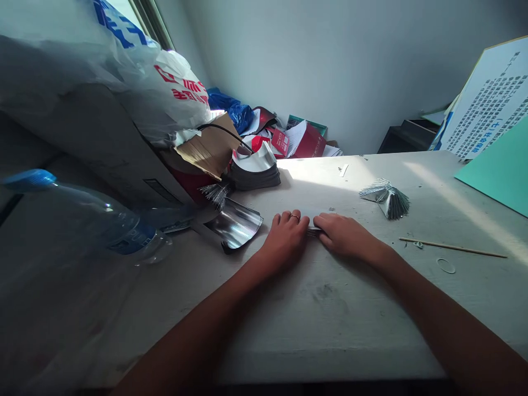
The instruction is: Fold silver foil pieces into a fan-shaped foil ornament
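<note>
On the pale table (325, 308), a thin dark stack of strips (314, 232) lies between my two hands, mostly covered by them. My left hand (287, 236), with a ring on one finger, is closed over its left end. My right hand (344, 234) grips the right end with curled fingers. To the left rests a curved silvery sheet stack (239, 223), and beyond it a dark stack with a white top (256, 170). A folded silver fan piece (388, 199) sits to the right of my hands.
A thin wooden stick (454, 247) and a rubber band (446, 266) lie at the right. A clear bottle (103, 214) and plastic bags (165, 88) crowd the left. Red packets (309, 142) stand behind, and a green board (501, 165) at the far right.
</note>
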Motion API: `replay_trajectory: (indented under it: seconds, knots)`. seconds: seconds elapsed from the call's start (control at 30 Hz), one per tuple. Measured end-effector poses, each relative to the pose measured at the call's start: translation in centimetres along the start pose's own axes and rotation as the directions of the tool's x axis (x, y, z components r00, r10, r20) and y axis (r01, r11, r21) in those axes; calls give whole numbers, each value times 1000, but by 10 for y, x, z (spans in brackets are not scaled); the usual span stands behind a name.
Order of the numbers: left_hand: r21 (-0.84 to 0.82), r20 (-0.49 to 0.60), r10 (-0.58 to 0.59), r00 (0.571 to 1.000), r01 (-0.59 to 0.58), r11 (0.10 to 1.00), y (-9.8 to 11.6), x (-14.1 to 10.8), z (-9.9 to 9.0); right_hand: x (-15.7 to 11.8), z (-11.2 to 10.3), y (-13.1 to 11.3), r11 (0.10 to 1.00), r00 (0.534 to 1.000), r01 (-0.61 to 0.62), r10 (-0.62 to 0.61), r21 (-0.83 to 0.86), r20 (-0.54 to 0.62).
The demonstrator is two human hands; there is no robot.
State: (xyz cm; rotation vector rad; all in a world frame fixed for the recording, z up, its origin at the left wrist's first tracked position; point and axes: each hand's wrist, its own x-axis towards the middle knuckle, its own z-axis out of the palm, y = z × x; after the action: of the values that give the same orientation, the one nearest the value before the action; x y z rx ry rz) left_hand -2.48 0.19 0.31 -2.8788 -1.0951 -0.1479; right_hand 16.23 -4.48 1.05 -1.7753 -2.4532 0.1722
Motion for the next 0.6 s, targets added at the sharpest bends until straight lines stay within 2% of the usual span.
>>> replay_trajectory:
  seconds: [0.2,0.37,0.6]
  knots:
    - [-2,12,-10,1000,10,1000,2,1,-2,1,1,2,1000,1000,15,-15,-16,5]
    - [-26,69,-25,997,26,999,5,1,-9,1,0,1,1000,1000,3,-3,-9,18]
    - [-31,69,-27,997,29,999,5,0,-9,-1,-2,-2,1000,1000,-1,1,-9,21]
